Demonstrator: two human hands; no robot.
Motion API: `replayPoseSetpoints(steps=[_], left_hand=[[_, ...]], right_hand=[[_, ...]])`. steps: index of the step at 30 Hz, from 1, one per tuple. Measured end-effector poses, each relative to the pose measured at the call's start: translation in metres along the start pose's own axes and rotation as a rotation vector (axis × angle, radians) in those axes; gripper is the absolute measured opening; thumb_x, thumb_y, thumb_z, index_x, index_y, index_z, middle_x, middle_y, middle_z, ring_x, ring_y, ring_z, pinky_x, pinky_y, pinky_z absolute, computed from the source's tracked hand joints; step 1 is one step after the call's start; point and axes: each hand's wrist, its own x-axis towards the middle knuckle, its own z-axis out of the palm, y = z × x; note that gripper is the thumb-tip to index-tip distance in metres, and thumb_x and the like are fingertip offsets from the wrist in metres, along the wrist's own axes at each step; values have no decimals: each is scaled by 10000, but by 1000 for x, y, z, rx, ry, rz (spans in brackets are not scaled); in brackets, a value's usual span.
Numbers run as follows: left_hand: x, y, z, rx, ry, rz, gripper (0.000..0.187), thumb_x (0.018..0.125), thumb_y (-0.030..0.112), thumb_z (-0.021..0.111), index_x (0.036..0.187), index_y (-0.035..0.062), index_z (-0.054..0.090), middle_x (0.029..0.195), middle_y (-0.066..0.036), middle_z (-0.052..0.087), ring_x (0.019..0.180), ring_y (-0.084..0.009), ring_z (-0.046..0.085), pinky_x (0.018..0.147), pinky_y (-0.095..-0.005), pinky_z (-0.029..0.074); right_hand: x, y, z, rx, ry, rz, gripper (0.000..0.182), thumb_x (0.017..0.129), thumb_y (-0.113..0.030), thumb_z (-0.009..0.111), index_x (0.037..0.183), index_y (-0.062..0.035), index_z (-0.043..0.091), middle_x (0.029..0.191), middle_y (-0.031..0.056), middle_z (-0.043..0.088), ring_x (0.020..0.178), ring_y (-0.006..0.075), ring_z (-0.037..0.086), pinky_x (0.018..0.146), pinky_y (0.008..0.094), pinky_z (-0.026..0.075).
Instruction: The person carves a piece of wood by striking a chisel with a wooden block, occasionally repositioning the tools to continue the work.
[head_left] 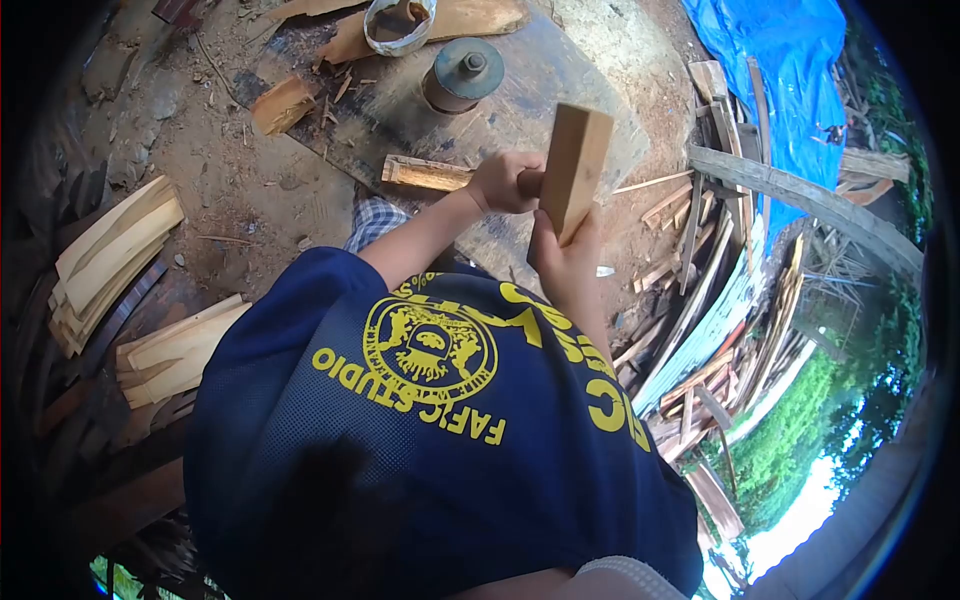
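Note:
My right hand (568, 245) is wrapped round the lower end of a rectangular wooden block (580, 165), which tilts up in front of my body. Just left of it, my left hand (505, 182) is closed round a short, round brown wooden handle (531, 182). The handle's end meets the side of the block in this view; I cannot tell whether the two are joined. Behind my left wrist lies a split wood piece (425, 172). A squat metal cylinder (463, 76) with a bolt-like knob stands beyond my hands on a worn board (375, 120).
A white-rimmed container (399, 28) sits at the back near wood slabs (475, 16). Thin boards (120, 255) are stacked at left, with more boards (180, 350) below. At right are a blue tarp (785, 90), a long beam (800, 190) and piled timber strips (710, 320).

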Motion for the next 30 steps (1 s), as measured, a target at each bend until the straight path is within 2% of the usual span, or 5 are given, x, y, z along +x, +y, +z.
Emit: replayPoseSetpoints(steps=[8, 11, 14, 23, 30], left_hand=[[-2, 6, -7, 12, -41, -47, 269, 677, 255, 776, 689, 122, 542, 641, -102, 594, 614, -323, 619, 557, -393, 490], [-4, 4, -6, 20, -24, 0, 278, 679, 218, 771, 685, 114, 512, 620, -100, 566, 569, -308, 580, 528, -367, 455], [-3, 6, -5, 2, -40, -28, 230, 697, 231, 761, 704, 121, 559, 621, -110, 570, 592, -325, 605, 533, -376, 469], [-31, -13, -5, -15, -179, 281, 216, 623, 236, 777, 787, 154, 663, 752, -92, 668, 732, -306, 673, 641, -406, 538], [-21, 8, 0, 38, -184, 343, 226, 599, 220, 720, 660, 144, 516, 603, -67, 564, 602, -304, 620, 551, -414, 475]], right_hand=[[-22, -81, -83, 182, 176, -284, 214, 878, -96, 639, 1034, -23, 511, 786, 105, 636, 657, 112, 595, 580, 256, 475], [-35, -90, -132, 27, 364, -467, 567, 915, -590, 424, 1038, -42, 498, 861, 131, 591, 756, 236, 599, 763, 364, 500], [-34, -64, -69, 777, 503, -584, 428, 905, -467, 543, 971, -45, 521, 843, 111, 575, 803, 217, 595, 763, 364, 483], [-21, 1, -29, -384, -298, 159, 467, 886, -311, 676, 1157, -4, 450, 937, 312, 620, 874, 506, 611, 700, 507, 481], [-39, -8, -58, 127, 39, 84, 276, 881, -117, 686, 1085, -13, 533, 860, 36, 589, 749, 92, 552, 649, 255, 456]])
